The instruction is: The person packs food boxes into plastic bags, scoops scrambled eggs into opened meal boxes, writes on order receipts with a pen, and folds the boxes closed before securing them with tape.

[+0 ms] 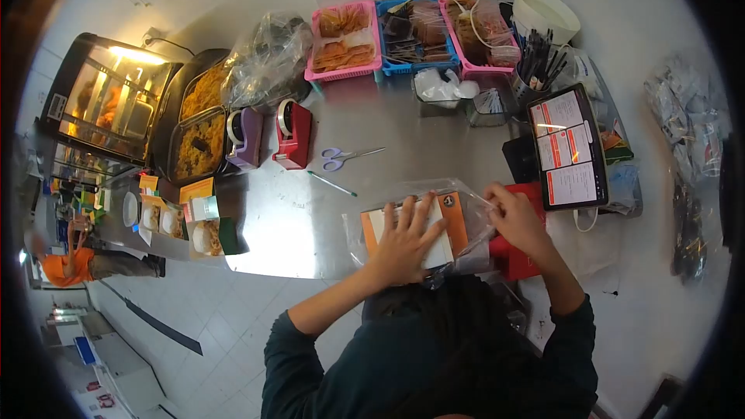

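Note:
An orange and white box point(456, 213) lies on the steel counter near its front edge, with a clear plastic bag point(475, 242) around or under it; I cannot tell which. My left hand point(405, 242) rests flat on top of the box, fingers spread. At the right side of the box, my right hand point(514, 219) is closed in a pinch on the edge of the bag. A red device point(521, 257) sits just under and beside my right forearm, partly hidden by it.
Scissors point(341, 157), a pen point(332, 184), a red tape dispenser point(293, 136) and a purple one point(245, 138) lie to the left. Baskets of packets point(341, 70) line the back. A tablet point(568, 147) stands at right. Open food boxes point(208, 237) stand far left; a person in orange point(70, 265) is beyond.

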The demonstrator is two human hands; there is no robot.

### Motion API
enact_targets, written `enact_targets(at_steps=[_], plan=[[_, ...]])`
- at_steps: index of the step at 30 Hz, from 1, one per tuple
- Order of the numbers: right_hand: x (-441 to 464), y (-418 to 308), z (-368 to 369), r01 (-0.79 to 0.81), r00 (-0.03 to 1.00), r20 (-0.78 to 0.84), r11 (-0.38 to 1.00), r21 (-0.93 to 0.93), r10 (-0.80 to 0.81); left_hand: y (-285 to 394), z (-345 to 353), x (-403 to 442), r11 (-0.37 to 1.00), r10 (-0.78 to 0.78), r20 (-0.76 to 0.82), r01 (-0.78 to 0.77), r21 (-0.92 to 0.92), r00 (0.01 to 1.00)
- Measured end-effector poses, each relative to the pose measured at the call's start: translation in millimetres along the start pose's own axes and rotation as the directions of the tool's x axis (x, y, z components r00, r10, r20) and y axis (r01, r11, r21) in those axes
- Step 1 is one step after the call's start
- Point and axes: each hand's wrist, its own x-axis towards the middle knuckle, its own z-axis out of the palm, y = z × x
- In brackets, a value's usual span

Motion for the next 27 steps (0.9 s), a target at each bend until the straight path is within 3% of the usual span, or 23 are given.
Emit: enact_targets(at_steps=[2,4,6,9,10,12,15,18,21,24,27], plan=[[18,5,24,0.313,0.901,-0.213,0.907,-0.281,-0.377,1,0,3,0.999,0.022,0.011,-0.023,0.025,1.0],[45,5,38,0.315,0.907,-0.169,0.887,-0.338,-0.387,0,2,3,1.0,0.017,-0.011,-0.017,0.003,1.0],[88,38,54,0.096,0.988,0.119,0.995,0.015,-0.097,1,2,2,1.0,0.016,-0.021,-0.016,0.002,1.0],[123,41,55,-0.002,0.934,0.356,0.995,-0.096,0.036,1,2,1,0.999,0.027,-0.021,-0.026,0.036,0.999],[125,37,56,0.198,0.952,0.26,0.973,-0.115,-0.163,1,2,1,0.999,0.03,-0.021,-0.029,0.039,0.999],[128,22,61,0.555,0.831,0.089,0.805,-0.211,-0.549,-1,1,3,0.999,0.023,-0.027,-0.022,0.048,0.999],[82,-47,23,0.699,0.644,-0.054,0.615,-0.364,-0.763,-2,0,0,0.999,-0.004,-0.026,0.005,0.041,1.0],[56,-45,17,0.631,0.663,-0.315,0.733,-0.254,-0.679,-7,-1,1,1.0,-0.005,-0.056,0.005,-0.006,0.998],[16,-43,28,0.308,0.913,-0.297,0.95,0.048,-0.281,-10,5,2,0.996,-0.024,-0.119,0.013,-0.091,0.993],[-6,-7,51,0.277,0.961,0.042,0.958,-0.067,-0.275,-12,7,3,0.996,-0.048,-0.116,0.038,-0.085,0.992],[-12,-26,12,-0.133,0.932,0.363,0.923,0.361,-0.008,-8,7,-1,0.996,-0.086,-0.084,0.084,-0.031,0.993]])
